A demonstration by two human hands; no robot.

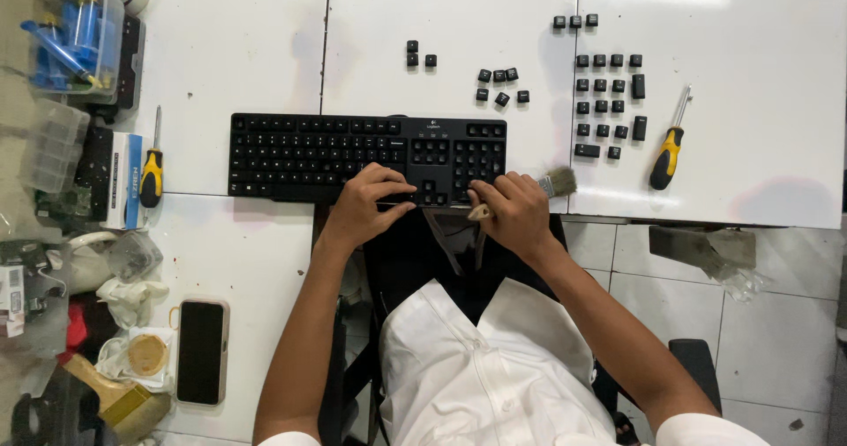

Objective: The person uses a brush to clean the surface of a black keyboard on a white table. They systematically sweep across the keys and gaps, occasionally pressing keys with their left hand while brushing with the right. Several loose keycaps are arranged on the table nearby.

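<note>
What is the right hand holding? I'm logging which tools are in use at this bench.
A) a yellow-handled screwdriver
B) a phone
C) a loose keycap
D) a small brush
D: the right hand grips a small brush, its bristles sticking out past the keyboard; both screwdrivers lie untouched on the table.

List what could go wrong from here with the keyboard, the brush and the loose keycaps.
1. The keyboard sits at the table's front edge, over a gap; pressure from the left hand could tip it.
2. The right hand holds a brush while working; its bristles might sweep the loose keycaps out of their rows.
3. The screwdriver lying beside those keycaps could roll into them.
</note>
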